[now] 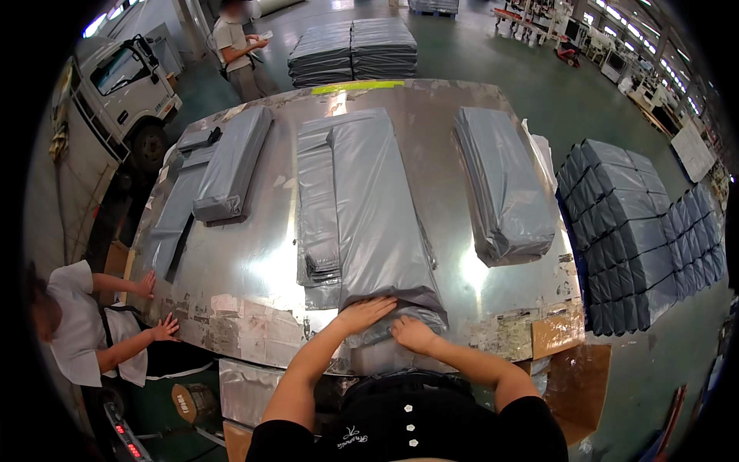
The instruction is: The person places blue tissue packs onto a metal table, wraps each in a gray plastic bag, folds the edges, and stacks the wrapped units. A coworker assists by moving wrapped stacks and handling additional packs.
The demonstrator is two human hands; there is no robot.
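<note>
A long grey plastic bag [375, 215] lies in front of me on the metal table, its near end creased and folded up. My left hand [369, 314] rests on that end with the fingers stretched out and flat. Just to its right, my right hand [412, 333] has its fingers curled onto the bag's near edge. A narrower stack of folded grey bags [317, 204] lies along the left side of the large one, partly covered by it.
The metal table [265, 269] carries grey bundles at left [235, 165] and right [504, 185]. A co-worker's hands [163, 329] rest by its left edge. Wrapped stacks [620, 231] stand at right, others [352, 50] beyond. Another person [235, 54] stands far left near a truck [127, 85].
</note>
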